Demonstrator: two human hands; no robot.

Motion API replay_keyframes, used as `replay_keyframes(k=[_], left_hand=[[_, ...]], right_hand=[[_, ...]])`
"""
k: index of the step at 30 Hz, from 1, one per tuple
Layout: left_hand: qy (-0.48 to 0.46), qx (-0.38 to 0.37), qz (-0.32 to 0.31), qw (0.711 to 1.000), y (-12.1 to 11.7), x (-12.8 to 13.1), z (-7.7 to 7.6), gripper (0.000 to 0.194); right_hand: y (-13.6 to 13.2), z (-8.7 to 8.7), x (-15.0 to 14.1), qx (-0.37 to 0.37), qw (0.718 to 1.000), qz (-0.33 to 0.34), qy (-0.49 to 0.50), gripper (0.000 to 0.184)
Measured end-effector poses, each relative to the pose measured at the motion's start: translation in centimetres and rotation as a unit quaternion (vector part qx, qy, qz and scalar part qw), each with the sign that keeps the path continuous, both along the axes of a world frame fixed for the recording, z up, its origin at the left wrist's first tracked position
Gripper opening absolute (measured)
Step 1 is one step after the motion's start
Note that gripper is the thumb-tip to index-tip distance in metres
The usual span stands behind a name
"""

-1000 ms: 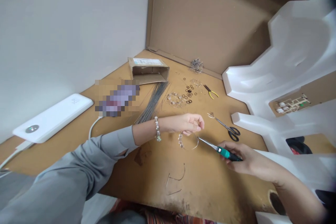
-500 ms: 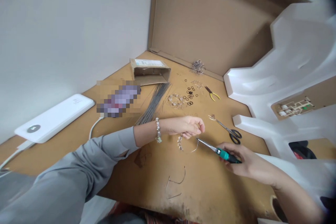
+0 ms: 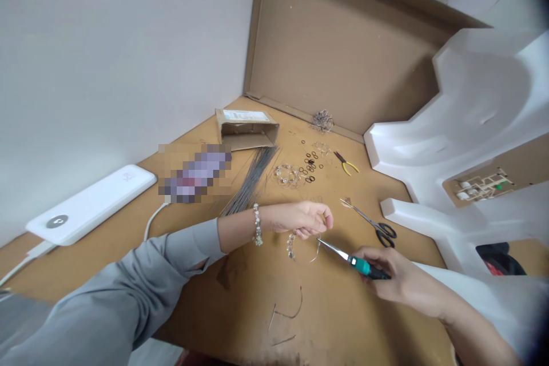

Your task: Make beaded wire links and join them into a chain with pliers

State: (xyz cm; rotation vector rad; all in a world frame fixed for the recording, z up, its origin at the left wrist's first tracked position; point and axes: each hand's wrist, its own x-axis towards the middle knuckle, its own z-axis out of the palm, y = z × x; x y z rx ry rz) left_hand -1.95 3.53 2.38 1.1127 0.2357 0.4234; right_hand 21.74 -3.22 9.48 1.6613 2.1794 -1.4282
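Observation:
My left hand [image 3: 309, 219] is closed in a pinch on a thin wire loop strung with several clear beads [image 3: 290, 246], which hangs below the fingers. My right hand [image 3: 392, 271] is wrapped round slim long-nose pliers [image 3: 360, 265] with a green-and-black handle. Their narrow metal tip touches or nearly touches the loop's wire close under my left fingers; whether it grips the wire I cannot tell. A beaded bracelet [image 3: 257, 226] circles my left wrist. Bent wire pieces [image 3: 285, 313] lie on the table in front of my hands.
Beyond my hands lie beaded wire loops [image 3: 286, 176], dark rings [image 3: 310, 166], yellow-handled pliers [image 3: 346, 164], and scissors [image 3: 377, 230]. Straight wires [image 3: 251, 180] lie before an open cardboard box [image 3: 249, 128]. A white power bank [image 3: 92, 203] stands left; white foam [image 3: 412, 143] borders the right.
The view has tilted up slightly, so everything sits lower in it. The pliers' tip has shifted a little left along the loop, nearer my left fingers. Both hands keep their hold.

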Motion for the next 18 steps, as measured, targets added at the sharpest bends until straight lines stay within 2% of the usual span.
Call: replay_keyframes(k=[6,11,18], left_hand=[[0.015,0.012,-0.013,1.0,-0.3,0.03,0.23,0.016],[-0.004,0.037,0.023,0.999,-0.24,-0.1,0.52,0.016],[0.001,0.044,0.031,0.999,-0.43,-0.14,0.84,0.015]], right_hand=[[-0.02,-0.15,-0.01,-0.035,0.999,0.009,0.003,0.015],[-0.04,-0.04,0.15,-0.042,0.999,0.002,0.015,0.012],[-0.06,-0.15,0.36,-0.078,0.996,-0.006,0.038,0.015]])
